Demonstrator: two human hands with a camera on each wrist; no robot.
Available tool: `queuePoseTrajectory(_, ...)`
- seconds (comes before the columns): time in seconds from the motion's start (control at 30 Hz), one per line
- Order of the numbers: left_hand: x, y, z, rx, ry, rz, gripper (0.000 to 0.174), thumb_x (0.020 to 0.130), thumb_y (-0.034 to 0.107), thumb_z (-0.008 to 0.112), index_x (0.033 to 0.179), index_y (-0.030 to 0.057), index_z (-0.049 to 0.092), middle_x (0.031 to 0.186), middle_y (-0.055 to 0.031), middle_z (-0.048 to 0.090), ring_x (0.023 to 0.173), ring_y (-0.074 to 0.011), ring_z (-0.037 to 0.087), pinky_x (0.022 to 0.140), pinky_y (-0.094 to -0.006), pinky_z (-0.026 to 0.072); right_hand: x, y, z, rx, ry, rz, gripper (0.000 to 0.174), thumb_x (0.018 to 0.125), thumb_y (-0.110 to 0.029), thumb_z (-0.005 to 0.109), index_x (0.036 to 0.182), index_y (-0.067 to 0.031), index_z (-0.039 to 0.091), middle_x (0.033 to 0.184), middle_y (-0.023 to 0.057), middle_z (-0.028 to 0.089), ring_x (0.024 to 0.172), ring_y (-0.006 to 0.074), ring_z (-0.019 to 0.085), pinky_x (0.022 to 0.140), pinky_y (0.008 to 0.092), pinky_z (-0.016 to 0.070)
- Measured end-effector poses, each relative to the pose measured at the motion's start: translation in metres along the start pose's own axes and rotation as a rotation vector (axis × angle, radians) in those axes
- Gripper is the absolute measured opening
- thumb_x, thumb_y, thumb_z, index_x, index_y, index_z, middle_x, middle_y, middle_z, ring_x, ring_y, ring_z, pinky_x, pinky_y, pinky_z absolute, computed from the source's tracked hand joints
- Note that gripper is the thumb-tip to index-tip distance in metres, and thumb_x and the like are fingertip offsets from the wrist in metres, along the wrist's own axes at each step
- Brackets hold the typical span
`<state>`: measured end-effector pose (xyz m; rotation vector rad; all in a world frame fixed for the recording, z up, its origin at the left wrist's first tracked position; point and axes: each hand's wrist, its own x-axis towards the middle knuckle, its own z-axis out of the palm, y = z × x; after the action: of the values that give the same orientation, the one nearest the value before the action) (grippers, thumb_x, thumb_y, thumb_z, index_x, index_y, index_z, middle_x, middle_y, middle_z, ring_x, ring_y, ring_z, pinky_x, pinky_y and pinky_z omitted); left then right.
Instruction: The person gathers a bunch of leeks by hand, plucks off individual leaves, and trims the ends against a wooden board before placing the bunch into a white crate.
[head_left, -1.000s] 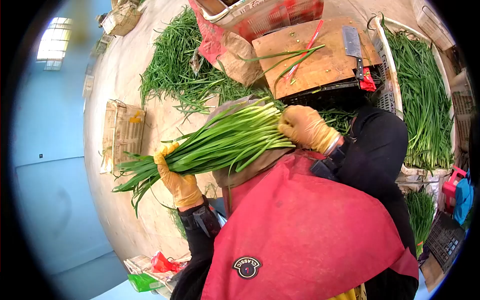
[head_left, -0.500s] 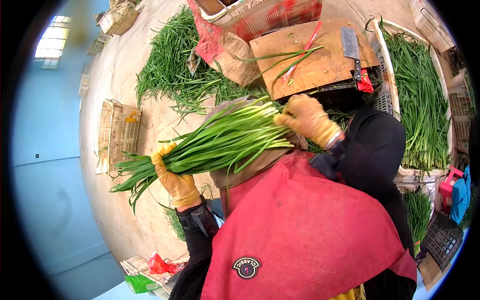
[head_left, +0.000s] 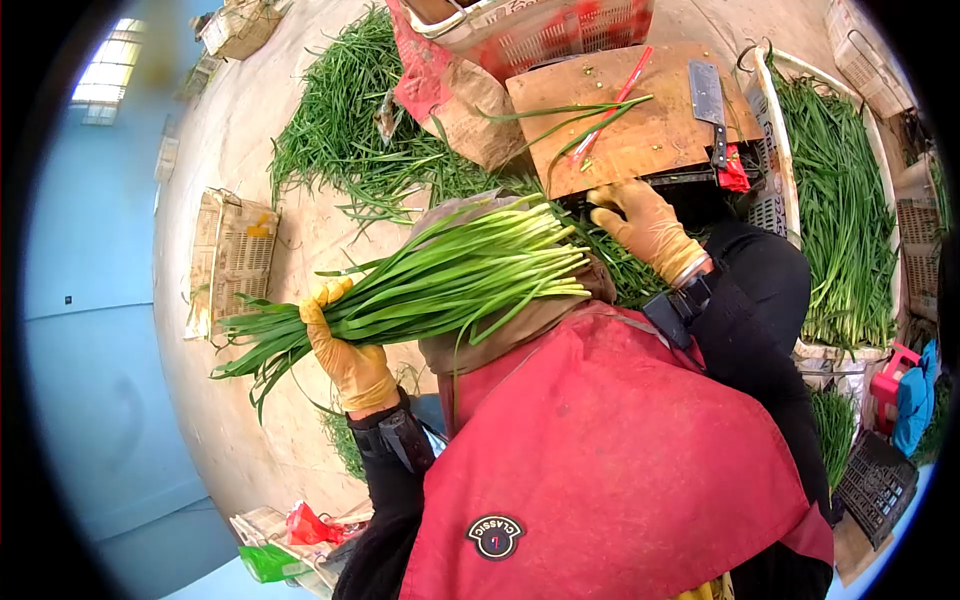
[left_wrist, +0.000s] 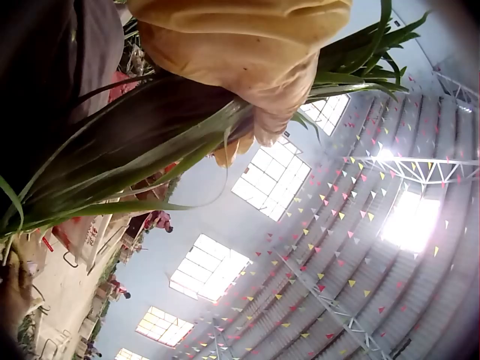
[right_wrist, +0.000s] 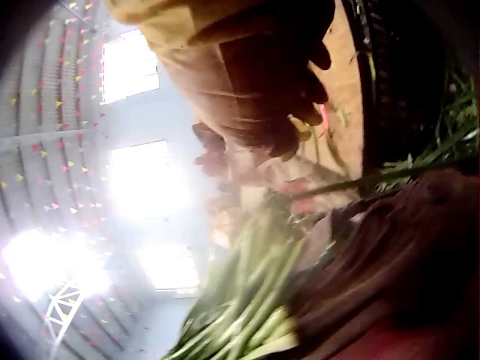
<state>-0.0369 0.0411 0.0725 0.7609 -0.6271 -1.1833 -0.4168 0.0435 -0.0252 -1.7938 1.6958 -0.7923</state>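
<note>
A bunch of garlic chives (head_left: 460, 270) lies across the lap, pale stem ends to the right and dark leaf tips to the left. My left hand (head_left: 350, 362), in a yellow glove, grips it near the leaf tips. In the left wrist view the gloved fingers (left_wrist: 240, 67) wrap round the leaves. Clear of the stem ends, my gloved right hand (head_left: 645, 230) is beside the near edge of a wooden board (head_left: 660, 140). Its fingers are loosely bent, with nothing seen in them. Loose chives (head_left: 620, 270) lie beneath that hand.
On the board are a cleaver (head_left: 706, 95), a red stick (head_left: 625, 95) and a few leaves. A white crate (head_left: 782, 170) of chives stands at the right. A heap of chives (head_left: 335, 120) covers the floor ahead. Another crate (head_left: 245, 260) stands at the left.
My right hand has left the stem ends and moved right and away from the body, to the board's near edge. The left hand keeps its grip on the chives.
</note>
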Motion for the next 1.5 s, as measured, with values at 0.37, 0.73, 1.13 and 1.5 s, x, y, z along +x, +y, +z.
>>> queuePoseTrajectory(0.37, -0.006, 0.007, 0.003, 0.031, 0.030, -0.013, 0.023, 0.092, 0.025, 0.067, 0.099, 0.0032, 0.064, 0.096, -0.0099, 0.066, 0.094, -0.0228, 0.062, 0.096, -0.0395, 0.0493, 0.020, -0.010, 0.026, -0.093, 0.067, -0.030, 0.022, 0.083, -0.027, 0.067, 0.087, -0.0072, 0.073, 0.078, 0.0156, 0.066, 0.075, 0.0358, 0.065, 0.070, 0.0439, 0.0519)
queuePoseTrajectory(0.73, 0.000, 0.011, 0.016, 0.060, 0.021, 0.020, 0.024, 0.092, 0.027, 0.066, 0.098, 0.0035, 0.064, 0.097, -0.0098, 0.067, 0.095, -0.0226, 0.063, 0.095, -0.0392, 0.0503, -0.027, 0.070, 0.007, -0.386, -0.022, 0.267, 0.034, 0.081, -0.026, 0.067, 0.111, -0.0111, 0.070, 0.111, 0.0145, 0.067, 0.108, 0.0328, 0.062, 0.090, 0.0442, 0.0512)
queuePoseTrajectory(1.13, 0.030, 0.016, 0.104, 0.151, -0.161, -0.010, 0.028, 0.097, 0.026, 0.060, 0.108, 0.0002, 0.064, 0.106, -0.0140, 0.068, 0.097, -0.0262, 0.065, 0.090, -0.0402, 0.0535, -0.012, -0.078, 0.015, 0.138, 0.065, -0.628, 0.013, 0.081, -0.022, 0.063, 0.087, -0.0108, 0.064, 0.078, 0.0123, 0.062, 0.077, 0.0336, 0.063, 0.067, 0.0449, 0.0506)
queuePoseTrajectory(1.5, 0.038, 0.029, 0.166, 0.327, -0.224, 0.126, 0.031, 0.098, 0.030, 0.059, 0.111, 0.0016, 0.063, 0.110, -0.0137, 0.067, 0.104, -0.0245, 0.063, 0.095, -0.0398, 0.0512, -0.014, 0.020, 0.049, -0.317, -0.332, 0.028, 0.014, 0.075, -0.016, 0.062, 0.077, -0.0075, 0.073, 0.083, 0.0160, 0.071, 0.081, 0.0342, 0.070, 0.068, 0.0431, 0.0561)
